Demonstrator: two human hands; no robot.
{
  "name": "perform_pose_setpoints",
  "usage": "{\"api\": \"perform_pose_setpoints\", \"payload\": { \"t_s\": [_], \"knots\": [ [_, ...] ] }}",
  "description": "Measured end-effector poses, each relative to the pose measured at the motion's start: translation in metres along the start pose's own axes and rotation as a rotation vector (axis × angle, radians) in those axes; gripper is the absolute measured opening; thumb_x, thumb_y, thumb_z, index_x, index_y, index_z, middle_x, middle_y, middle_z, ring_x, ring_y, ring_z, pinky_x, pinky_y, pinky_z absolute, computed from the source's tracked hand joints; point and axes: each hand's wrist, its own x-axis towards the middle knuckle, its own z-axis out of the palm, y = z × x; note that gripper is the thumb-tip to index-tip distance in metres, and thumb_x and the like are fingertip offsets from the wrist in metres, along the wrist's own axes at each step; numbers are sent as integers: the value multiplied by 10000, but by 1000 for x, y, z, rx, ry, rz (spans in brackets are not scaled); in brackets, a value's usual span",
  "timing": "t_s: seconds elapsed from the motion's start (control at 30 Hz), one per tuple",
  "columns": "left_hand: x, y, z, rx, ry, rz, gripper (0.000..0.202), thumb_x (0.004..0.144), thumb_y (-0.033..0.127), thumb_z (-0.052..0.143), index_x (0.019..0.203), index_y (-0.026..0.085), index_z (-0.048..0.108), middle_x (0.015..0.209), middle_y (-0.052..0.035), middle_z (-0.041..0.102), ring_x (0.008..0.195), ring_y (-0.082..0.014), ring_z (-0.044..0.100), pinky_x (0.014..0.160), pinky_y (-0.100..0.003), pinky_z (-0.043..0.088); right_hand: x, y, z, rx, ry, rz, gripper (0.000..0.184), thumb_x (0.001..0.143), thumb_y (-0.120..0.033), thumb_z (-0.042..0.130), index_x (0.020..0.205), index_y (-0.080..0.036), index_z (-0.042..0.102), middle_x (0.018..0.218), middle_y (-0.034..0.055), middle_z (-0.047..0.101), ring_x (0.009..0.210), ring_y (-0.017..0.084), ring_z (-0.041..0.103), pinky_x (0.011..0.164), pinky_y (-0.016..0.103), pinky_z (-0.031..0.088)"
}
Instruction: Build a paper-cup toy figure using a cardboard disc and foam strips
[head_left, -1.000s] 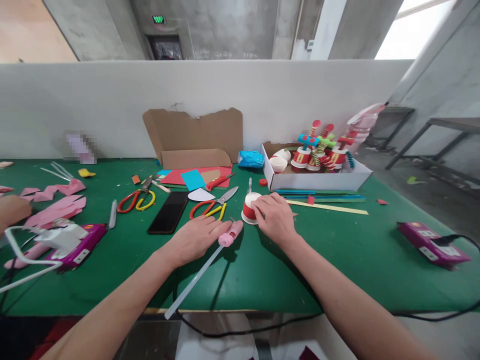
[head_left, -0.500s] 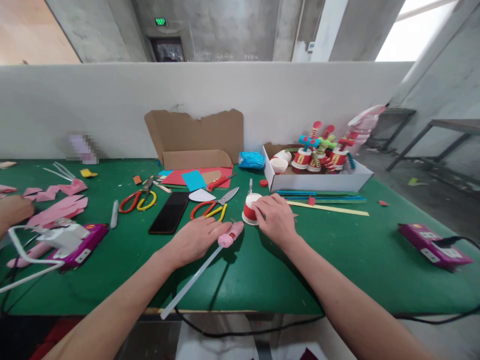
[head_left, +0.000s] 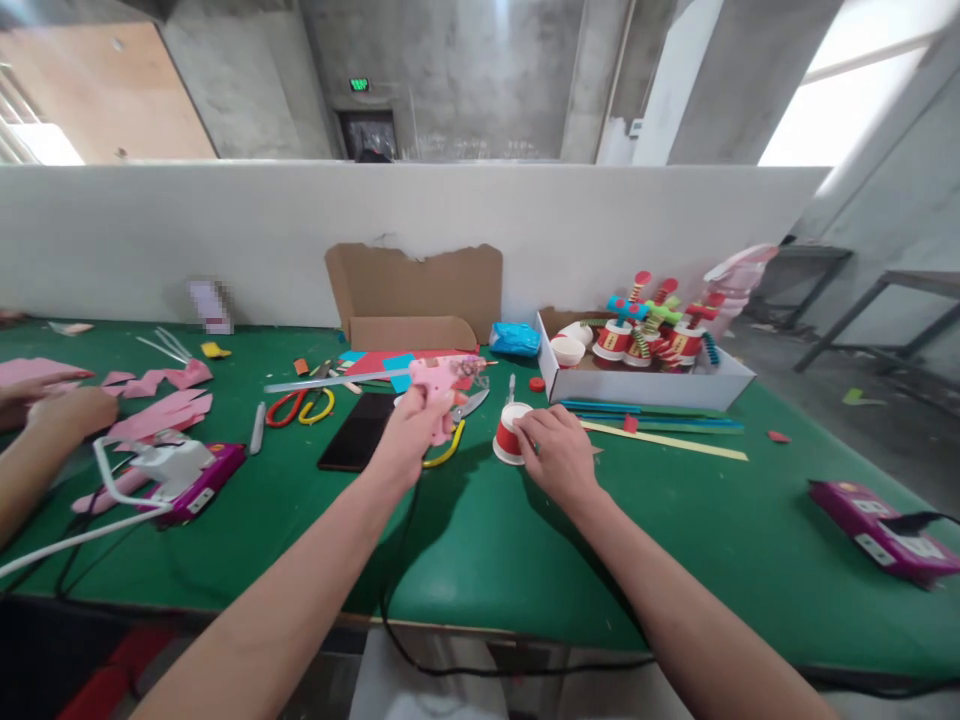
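Observation:
My left hand (head_left: 409, 432) is closed round the grip of a pink glue gun (head_left: 439, 378), held up above the green table (head_left: 480, 560). A clear glue stick (head_left: 330, 381) sticks out of its back toward the left, and its nozzle points right. My right hand (head_left: 556, 452) rests on the table with its fingers against an upside-down red and white paper cup (head_left: 510, 433). Red and yellow scissors (head_left: 450, 440) lie partly hidden under my left hand.
A black phone (head_left: 358, 431) and a second pair of scissors (head_left: 300, 405) lie left of centre. A white box (head_left: 645, 375) holds finished cup figures (head_left: 652, 325). Purple power strips sit at left (head_left: 202, 480) and right (head_left: 877, 525). Another person's hands (head_left: 64, 415) work among pink paper (head_left: 161, 410).
My left hand has closed on the glue gun and lifted it off the table, swinging the glue stick up to the left. The right hand stayed at the cup. The camera tilted up.

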Motion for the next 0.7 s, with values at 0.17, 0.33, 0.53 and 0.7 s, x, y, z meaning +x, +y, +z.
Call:
{"api": "perform_pose_setpoints", "payload": {
  "t_s": [0.17,0.33,0.53,0.7],
  "knots": [
    [21,10,52,-442,-37,-145,206,741,240,602,917,150,545,790,-29,649,527,-105,603,544,-251,485,-2,-2,-3,-39,17,-21,143,893,-220,492,871,-191,630,834,54,656,787,200,463,710,335,314],
    [27,-2,71,-337,-39,-97,224,775,267,598,940,176,478,866,-15,632,538,-125,644,466,-218,439,-4,-3,-6,-57,20,-16,86,815,-160,548,869,-180,611,810,58,651,783,211,469,696,340,324],
    [26,-19,67,-354,-16,54,287,801,376,574,989,172,500,935,-44,658,590,-87,610,465,-187,393,-2,-4,-10,-8,-9,9,121,800,-154,535,869,-180,631,889,78,653,825,221,491,729,347,368],
    [23,-14,65,-451,-54,109,301,827,408,532,1021,177,541,1028,-65,668,785,-133,644,695,-262,498,6,0,-19,218,67,171,181,838,-237,498,938,-160,629,978,118,638,895,239,527,815,383,414]
  ]
}}
